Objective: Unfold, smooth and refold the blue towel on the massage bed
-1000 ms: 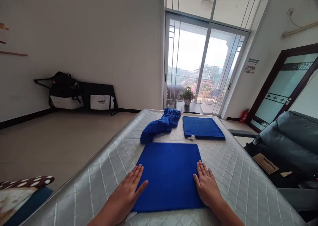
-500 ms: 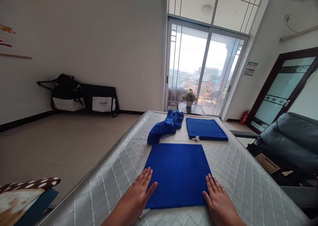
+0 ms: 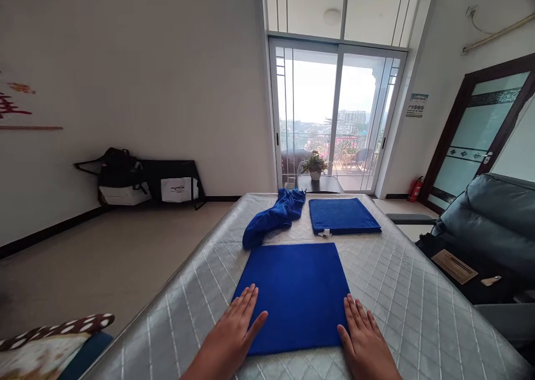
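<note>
A folded blue towel [image 3: 295, 291] lies flat on the silver quilted table [image 3: 418, 307] in front of me. My left hand [image 3: 234, 335] rests open and flat on the towel's near left corner. At the near right corner my right hand [image 3: 364, 341] lies flat with fingers spread, beside and partly on the towel's edge. Farther back, a crumpled blue towel [image 3: 273, 217] lies to the left of a neatly folded blue towel [image 3: 343, 215].
A dark sofa [image 3: 493, 224] stands to the right of the table. A small potted plant [image 3: 315, 164] sits on a stand before the glass balcony doors. Bags [image 3: 137, 179] lean against the left wall. A spotted cushion [image 3: 45, 341] shows at lower left.
Both hands slid toward me along the towel's side edges to its near corners. The view shifted a little.
</note>
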Motion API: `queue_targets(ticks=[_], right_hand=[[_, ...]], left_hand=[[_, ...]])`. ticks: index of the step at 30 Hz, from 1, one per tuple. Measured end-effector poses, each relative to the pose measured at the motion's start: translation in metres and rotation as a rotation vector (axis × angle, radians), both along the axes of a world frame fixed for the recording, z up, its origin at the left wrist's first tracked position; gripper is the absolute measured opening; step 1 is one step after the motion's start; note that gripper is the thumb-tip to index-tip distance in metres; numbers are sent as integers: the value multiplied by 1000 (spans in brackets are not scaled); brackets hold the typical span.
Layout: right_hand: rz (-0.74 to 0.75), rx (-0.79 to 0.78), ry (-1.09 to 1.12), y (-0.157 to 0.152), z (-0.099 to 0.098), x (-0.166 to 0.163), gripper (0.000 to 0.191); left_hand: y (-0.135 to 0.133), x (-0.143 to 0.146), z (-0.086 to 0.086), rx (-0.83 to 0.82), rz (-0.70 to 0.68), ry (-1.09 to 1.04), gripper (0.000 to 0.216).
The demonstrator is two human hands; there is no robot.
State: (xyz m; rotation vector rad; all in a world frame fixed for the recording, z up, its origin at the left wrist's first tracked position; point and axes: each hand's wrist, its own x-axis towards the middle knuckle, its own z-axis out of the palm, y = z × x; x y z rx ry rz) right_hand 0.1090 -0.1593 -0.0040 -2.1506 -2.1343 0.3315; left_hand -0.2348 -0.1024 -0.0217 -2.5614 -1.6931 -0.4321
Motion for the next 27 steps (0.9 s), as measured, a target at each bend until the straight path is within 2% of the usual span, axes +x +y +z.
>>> queue_targets(ticks=[4, 6, 8, 11, 13, 16, 19, 23, 25, 27], right_hand=[[8, 51, 16, 1, -5, 1, 72], [22, 43, 1, 2, -6, 2, 70], [40, 21, -26, 3, -6, 3, 67], [34, 18, -49, 6, -10, 5, 66], [23, 34, -39, 7, -15, 5, 67], [16, 51, -20, 8, -19, 4, 69], [9, 36, -30, 9, -21, 7, 71], [45, 7, 1, 12, -27, 15, 75], [54, 21, 14, 15, -33, 19, 76], [54, 34, 2, 16, -38, 21, 75]], left_hand=[[-18, 87, 22, 15, -398, -5, 69], [-23, 127, 28, 8, -532, -8, 73], [-23, 154, 30, 6, -579, -25, 75], [-19, 164, 23, 11, -557, -40, 74], [-17, 154, 16, 10, -533, -26, 75], [-15, 120, 6, -19, -455, 12, 76], [-16, 68, -7, -75, -283, 37, 71], [-24, -11, -33, -93, -1, 29, 66], [-33, -40, -43, -62, 79, 21, 66], [-44, -54, -46, -22, 98, 13, 67]])
